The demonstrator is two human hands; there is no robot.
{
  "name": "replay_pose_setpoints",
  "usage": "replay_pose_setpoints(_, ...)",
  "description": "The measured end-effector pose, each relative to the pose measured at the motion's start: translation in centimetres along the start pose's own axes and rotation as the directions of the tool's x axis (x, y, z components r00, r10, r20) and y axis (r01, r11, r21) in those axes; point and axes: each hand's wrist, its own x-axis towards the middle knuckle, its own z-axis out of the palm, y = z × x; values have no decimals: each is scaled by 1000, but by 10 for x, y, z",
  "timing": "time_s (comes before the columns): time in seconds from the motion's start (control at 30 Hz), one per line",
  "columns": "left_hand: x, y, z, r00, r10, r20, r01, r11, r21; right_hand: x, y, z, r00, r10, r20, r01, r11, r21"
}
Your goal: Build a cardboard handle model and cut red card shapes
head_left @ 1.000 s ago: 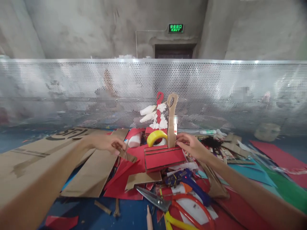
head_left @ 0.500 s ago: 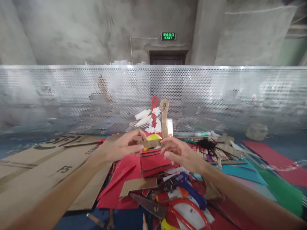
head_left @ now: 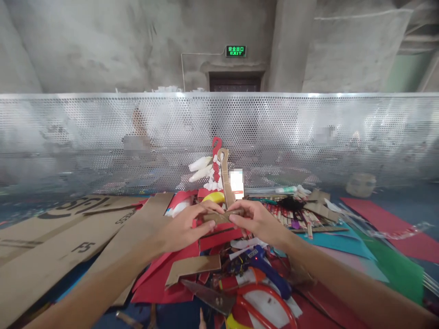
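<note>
A short brown cardboard piece (head_left: 217,217) is pinched at its left end by my left hand (head_left: 188,226) and at its right by my right hand (head_left: 259,223). From behind it rises a tall cardboard strip with a hooked top (head_left: 225,176), tilted slightly left; the fingers hide whether the two are joined. Just below my hands lies a red, cardboard-edged block (head_left: 219,237). Beyond them are a yellow rounded thing (head_left: 214,197) and an upright red hooked figure (head_left: 216,167) with white tufts and wing-like pieces.
Nearer me lie red-handled scissors (head_left: 264,299), a blue glue gun (head_left: 269,269) and a cardboard offcut (head_left: 194,267). Large cardboard sheets (head_left: 103,233) cover the left. Coloured sheets (head_left: 387,260) lie at right. A perforated metal panel (head_left: 274,137) stands across the back.
Both hands have closed in on the short cardboard piece and moved it slightly nearer. The hooked strip has dropped lower and tilted left. The view has shifted a little.
</note>
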Motion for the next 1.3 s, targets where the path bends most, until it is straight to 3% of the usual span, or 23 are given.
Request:
replay_pose_setpoints(0.13,2,6,4,991,105,-84,-82,968,238,-1,-1,5,1000,-5,-14,5,1000,3)
replay_pose_setpoints(0.33,0,3,2,936,309,-166,-238,907,349,-5,-13,10,1000,-16,12,16,1000,-22)
replay_pose_setpoints(0.43,-3,2,0,921,385,-65,-306,815,492,-7,-18,13,1000,-31,-1,31,998,-52)
replay_pose_setpoints(0.6,-5,5,3,882,456,118,-377,534,757,-8,-19,14,1000,-25,-11,24,995,-93)
replay_pose_setpoints(0.77,-2,7,8,881,442,172,-380,442,812,-6,-12,12,999,36,3,-36,999,15)
replay_pose_setpoints(0.87,-2,10,8,875,462,148,-385,477,790,0,1,4,997,68,-32,-63,988,139)
replay_pose_setpoints(0.97,0,15,2,929,368,-25,-245,667,704,7,16,-9,996,50,-72,-33,975,221)
replay_pose_setpoints(1.07,2,14,-10,977,91,-195,51,781,622,11,23,-18,995,19,-98,-4,988,156)
replay_pose_setpoints(1.17,4,-5,-27,939,-123,-322,290,786,546,11,22,-19,995,-25,-97,31,998,60)
replay_pose_setpoints(1.3,2,-39,-45,919,-175,-354,348,783,516,10,19,-14,993,-66,-94,69,997,31)
